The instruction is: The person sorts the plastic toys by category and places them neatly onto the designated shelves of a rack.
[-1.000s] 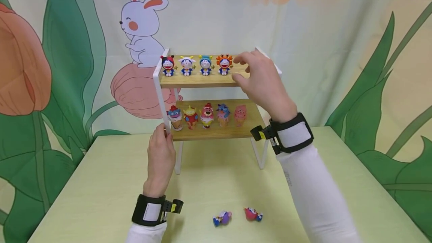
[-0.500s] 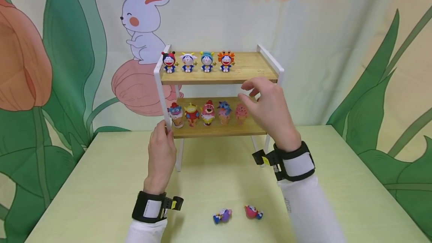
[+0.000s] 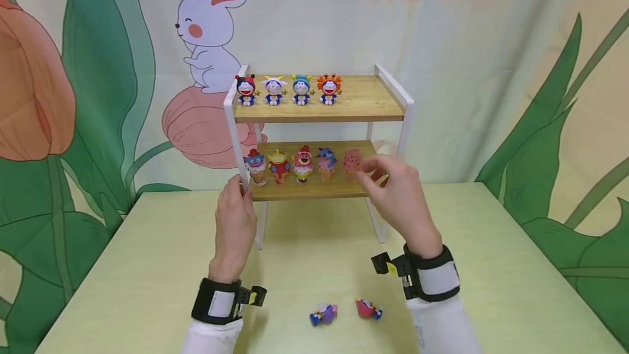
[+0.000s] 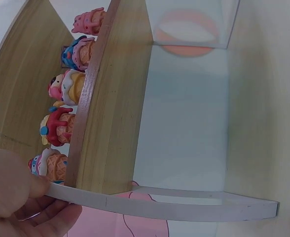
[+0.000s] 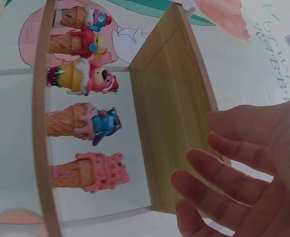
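A two-tier shelf with wooden boards (image 3: 369, 101) and a white metal frame (image 4: 184, 207) stands on the table. My left hand (image 3: 236, 228) grips the frame's left upright at the lower board, thumb and fingers on either side of it in the left wrist view. With fingers loosely curved around nothing, my right hand (image 3: 400, 195) hovers in front of the lower board's right end. Nearest to it is a pink ice-cream-cone figurine (image 5: 90, 173), last in a lower row of several cone figurines. Above, several blue-bodied figurines in animal hats line the left part, an orange crab-hatted one (image 3: 328, 89) rightmost.
Two small figurines lie on their sides on the pale table (image 3: 162, 266) in front of the shelf: one purple and blue (image 3: 324, 314), one red and blue (image 3: 368, 309). Behind hangs a backdrop printed with a rabbit (image 3: 206, 37) and tulips.
My right hand has come down from the top board beside the crab-hatted figurine to the level of the lower board. My left hand keeps its grip on the frame.
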The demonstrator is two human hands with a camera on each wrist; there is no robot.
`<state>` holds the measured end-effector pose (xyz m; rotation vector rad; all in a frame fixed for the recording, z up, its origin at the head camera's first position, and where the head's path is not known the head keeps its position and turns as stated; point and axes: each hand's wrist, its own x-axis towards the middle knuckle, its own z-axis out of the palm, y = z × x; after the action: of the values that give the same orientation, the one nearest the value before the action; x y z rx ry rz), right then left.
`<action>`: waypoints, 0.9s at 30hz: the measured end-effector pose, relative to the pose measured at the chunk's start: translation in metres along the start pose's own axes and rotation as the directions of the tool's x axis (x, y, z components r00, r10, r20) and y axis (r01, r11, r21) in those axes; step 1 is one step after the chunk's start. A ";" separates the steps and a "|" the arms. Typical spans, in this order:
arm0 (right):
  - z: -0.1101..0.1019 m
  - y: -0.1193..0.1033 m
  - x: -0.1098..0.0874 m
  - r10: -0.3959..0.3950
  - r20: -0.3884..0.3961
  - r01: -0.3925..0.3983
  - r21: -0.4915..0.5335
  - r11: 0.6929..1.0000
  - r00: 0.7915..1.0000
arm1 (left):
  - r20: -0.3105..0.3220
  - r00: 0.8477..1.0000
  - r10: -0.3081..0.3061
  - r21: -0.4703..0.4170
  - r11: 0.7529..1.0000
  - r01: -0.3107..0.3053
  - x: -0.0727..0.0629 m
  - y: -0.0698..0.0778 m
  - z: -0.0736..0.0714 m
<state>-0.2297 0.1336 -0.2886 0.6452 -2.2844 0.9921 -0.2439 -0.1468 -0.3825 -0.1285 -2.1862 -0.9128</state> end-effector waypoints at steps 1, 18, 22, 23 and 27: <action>0.001 0.002 -0.002 0.009 0.005 -0.009 0.001 1.000 1.000 | 0.000 1.000 -0.001 0.001 1.000 0.001 0.000 0.000 0.000; 0.004 0.030 -0.036 0.187 0.103 -0.188 0.004 0.982 0.977 | 0.005 1.000 0.000 0.011 1.000 0.000 0.000 0.002 0.000; 0.001 0.034 -0.041 0.222 0.131 -0.223 -0.006 0.975 0.966 | 0.005 1.000 -0.003 0.015 1.000 0.002 0.000 0.003 -0.001; 0.001 0.035 -0.043 0.229 0.139 -0.230 -0.010 0.973 0.964 | 0.007 1.000 -0.003 0.015 1.000 0.003 0.000 0.003 -0.001; 0.001 0.036 -0.048 0.249 0.171 -0.249 -0.023 0.968 0.953 | 0.008 1.000 -0.003 0.016 1.000 0.003 0.000 0.003 -0.001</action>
<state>-0.2169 0.1644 -0.3385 0.4650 -2.5668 1.0866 -0.2421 -0.1451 -0.3806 -0.1218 -2.2016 -0.8977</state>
